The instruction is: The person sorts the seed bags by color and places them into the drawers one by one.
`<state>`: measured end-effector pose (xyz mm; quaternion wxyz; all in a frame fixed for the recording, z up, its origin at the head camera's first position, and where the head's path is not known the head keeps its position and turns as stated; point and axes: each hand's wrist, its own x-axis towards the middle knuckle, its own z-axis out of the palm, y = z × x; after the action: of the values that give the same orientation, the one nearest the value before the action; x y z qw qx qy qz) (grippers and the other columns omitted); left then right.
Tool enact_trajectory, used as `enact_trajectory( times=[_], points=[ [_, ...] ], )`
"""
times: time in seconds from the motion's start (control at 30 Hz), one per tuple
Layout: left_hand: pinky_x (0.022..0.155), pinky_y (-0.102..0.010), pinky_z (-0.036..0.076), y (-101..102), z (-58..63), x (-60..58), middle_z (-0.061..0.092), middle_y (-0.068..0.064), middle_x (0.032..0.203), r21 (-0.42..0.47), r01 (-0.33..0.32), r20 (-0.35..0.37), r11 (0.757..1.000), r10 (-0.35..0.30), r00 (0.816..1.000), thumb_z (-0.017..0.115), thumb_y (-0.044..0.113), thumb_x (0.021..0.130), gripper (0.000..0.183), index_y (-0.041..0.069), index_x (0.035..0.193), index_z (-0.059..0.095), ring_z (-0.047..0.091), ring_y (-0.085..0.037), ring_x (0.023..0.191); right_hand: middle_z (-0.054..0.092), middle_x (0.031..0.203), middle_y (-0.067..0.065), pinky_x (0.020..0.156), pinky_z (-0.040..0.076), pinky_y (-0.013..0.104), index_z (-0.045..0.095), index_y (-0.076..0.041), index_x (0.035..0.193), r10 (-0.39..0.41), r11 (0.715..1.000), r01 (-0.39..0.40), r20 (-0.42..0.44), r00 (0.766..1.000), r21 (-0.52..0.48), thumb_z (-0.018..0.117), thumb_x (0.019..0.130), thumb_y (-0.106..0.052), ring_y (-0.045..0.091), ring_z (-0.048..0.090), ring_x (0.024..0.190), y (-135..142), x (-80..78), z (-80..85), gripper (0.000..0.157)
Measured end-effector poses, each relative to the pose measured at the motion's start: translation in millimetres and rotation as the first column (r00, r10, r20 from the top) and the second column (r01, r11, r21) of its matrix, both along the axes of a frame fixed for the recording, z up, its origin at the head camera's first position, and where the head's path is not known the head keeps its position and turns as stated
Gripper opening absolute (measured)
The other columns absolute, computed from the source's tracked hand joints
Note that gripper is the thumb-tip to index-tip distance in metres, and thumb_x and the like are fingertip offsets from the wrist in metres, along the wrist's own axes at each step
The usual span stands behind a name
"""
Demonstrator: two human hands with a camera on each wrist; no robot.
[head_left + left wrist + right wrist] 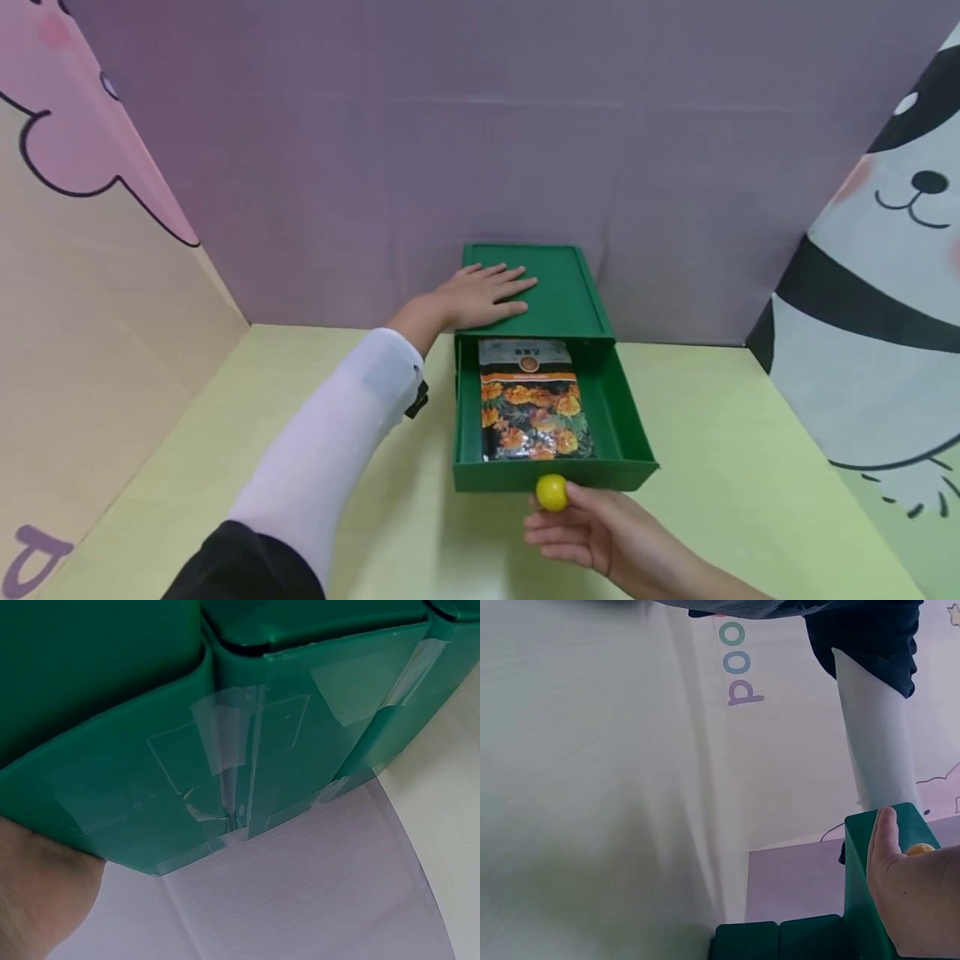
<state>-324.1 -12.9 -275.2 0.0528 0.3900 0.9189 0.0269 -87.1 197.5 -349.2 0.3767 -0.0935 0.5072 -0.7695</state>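
Observation:
A green drawer box (551, 292) stands against the back wall, its drawer (555, 477) pulled out towards me. Inside the drawer lies a flat packet (529, 404) printed with orange flowers. My left hand (483, 296) rests on the box top, fingers spread and straight. With my right hand (600, 533) I pinch the round yellow knob (552, 492) on the drawer's front; the fingers behind it are partly hidden. In the right wrist view, the knob (921, 848) shows beside my thumb. Only the edge of my left hand (45, 892) appears in the left wrist view.
The box rests on a pale yellow-green tabletop (712, 433). A purple-grey wall (420, 167) rises behind it, with cartoon-printed side panels (885, 333) at left and right. Clear tape (232, 735) covers seams on the green box.

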Motion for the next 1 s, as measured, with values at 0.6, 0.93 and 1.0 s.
enact_trajectory(
  times=[0.6,0.93,1.0],
  points=[
    [0.113,-0.043,-0.004,-0.3,3.4,-0.2,-0.004,0.01,0.153,0.009,-0.02,0.044,1.0,0.02,0.999,0.017,0.06,0.094,0.057,0.039,0.144,0.0,-0.007,-0.016,0.137,0.064,0.107,0.012,0.09,0.047,0.034,0.043,0.008,0.126,-0.176,0.972,0.19,-0.106,0.979,0.138,0.044,0.096,-0.041,0.029,0.057,0.105,-16.4,-47.0,11.0,0.058],
    [0.113,-0.043,-0.004,-0.3,3.3,-0.4,-0.004,0.01,0.153,0.011,-0.017,0.053,1.0,0.016,0.998,0.018,0.059,0.095,0.057,0.039,0.144,0.0,-0.007,-0.016,0.137,0.066,0.104,0.01,0.089,0.048,0.033,0.04,0.011,0.127,-0.23,0.962,0.252,-0.182,0.956,0.108,0.04,0.098,-0.039,0.028,0.058,0.103,-19.5,-76.7,10.5,0.058],
    [0.113,-0.043,-0.004,-0.3,3.2,-0.6,-0.004,0.01,0.153,0.012,-0.017,0.054,1.0,0.016,0.998,0.018,0.059,0.095,0.056,0.039,0.145,0.0,-0.007,-0.016,0.137,0.065,0.105,0.011,0.089,0.047,0.033,0.039,0.011,0.127,-0.245,0.957,0.268,-0.19,0.951,0.108,0.04,0.098,-0.039,0.028,0.058,0.104,-20.7,-82.1,11.0,0.057]
  ],
)
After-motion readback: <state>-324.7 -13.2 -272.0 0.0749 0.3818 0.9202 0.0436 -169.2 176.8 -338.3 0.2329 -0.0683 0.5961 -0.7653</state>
